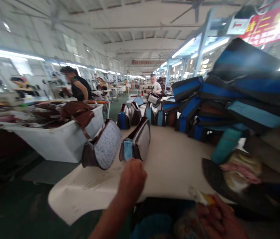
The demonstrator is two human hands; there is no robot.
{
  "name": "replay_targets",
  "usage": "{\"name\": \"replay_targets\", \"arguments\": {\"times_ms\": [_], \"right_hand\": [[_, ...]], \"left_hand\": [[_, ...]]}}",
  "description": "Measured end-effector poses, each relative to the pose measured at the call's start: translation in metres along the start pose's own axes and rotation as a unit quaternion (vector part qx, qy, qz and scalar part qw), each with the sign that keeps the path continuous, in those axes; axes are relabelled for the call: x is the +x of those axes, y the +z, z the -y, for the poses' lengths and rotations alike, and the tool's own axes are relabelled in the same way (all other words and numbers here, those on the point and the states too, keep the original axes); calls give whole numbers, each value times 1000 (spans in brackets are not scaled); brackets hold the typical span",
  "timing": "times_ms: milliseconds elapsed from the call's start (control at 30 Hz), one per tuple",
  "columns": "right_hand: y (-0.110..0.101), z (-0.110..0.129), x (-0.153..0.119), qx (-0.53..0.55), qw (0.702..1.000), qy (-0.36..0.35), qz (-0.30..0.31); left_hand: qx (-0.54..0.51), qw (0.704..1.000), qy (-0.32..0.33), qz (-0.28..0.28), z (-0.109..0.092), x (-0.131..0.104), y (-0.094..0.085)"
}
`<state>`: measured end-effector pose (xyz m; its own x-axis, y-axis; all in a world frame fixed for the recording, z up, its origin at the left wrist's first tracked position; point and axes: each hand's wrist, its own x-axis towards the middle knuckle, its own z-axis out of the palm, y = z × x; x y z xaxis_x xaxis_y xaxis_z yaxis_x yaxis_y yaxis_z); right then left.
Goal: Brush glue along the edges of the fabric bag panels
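My left hand (pixel 133 176) is closed over the table, its knuckles overlapping the lower edge of a grey bag (pixel 142 139) with a light blue end panel. Whether it grips that bag or something else is hidden. Beside it stands a pale blue patterned bag (pixel 108 144) with dark ends. At the lower right, my right hand (pixel 216 215) is closed around a yellow object (pixel 207 199), blurred and partly covered by the fingers. Below the table edge, between my arms, lies dark and blue fabric (pixel 152 225).
A cream-covered table (pixel 174 159) spreads before me. Bags with blue panels (pixel 249 86) are piled high at right, near a teal bottle (pixel 226 144). A white bin (pixel 55 142) of brown pieces stands left. Co-workers (pixel 80 86) are farther off. More bags (pixel 123 118) line the table's far end.
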<state>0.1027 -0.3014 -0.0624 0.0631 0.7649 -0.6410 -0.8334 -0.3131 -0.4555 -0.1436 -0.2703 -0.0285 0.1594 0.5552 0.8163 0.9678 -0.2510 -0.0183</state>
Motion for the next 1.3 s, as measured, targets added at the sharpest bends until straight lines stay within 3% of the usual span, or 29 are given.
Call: {"name": "replay_targets", "arguments": {"times_ms": [67,100,200,333,533,600,700,867,967,1133,1300], "right_hand": [[-3,10,3,30,999,-28,13],[-3,12,4,52,997,-42,25],[4,8,2,163,976,14,146],[12,-3,3,187,957,71,212],[11,-10,8,170,960,56,214],[12,-12,9,154,963,50,216],[14,-16,9,122,972,19,199],[15,-19,13,67,983,-57,159],[16,-21,15,32,985,-85,144],[19,-22,14,42,991,-71,104],[17,-23,15,30,992,-83,91]], "left_hand": [[-18,999,-47,16,24,5,-7],[-11,997,-58,50,34,6,-11],[-15,991,-60,122,48,2,-24],[-114,966,-113,201,42,-10,-34],[-214,938,-223,158,16,-9,-43],[-267,934,-189,144,5,-3,-46],[-345,929,-86,109,-14,7,-48],[-419,903,25,93,-42,12,-42],[-411,903,49,112,-50,9,-32],[-352,919,88,155,-54,5,-18],[-331,922,91,177,-56,3,-12]]}}
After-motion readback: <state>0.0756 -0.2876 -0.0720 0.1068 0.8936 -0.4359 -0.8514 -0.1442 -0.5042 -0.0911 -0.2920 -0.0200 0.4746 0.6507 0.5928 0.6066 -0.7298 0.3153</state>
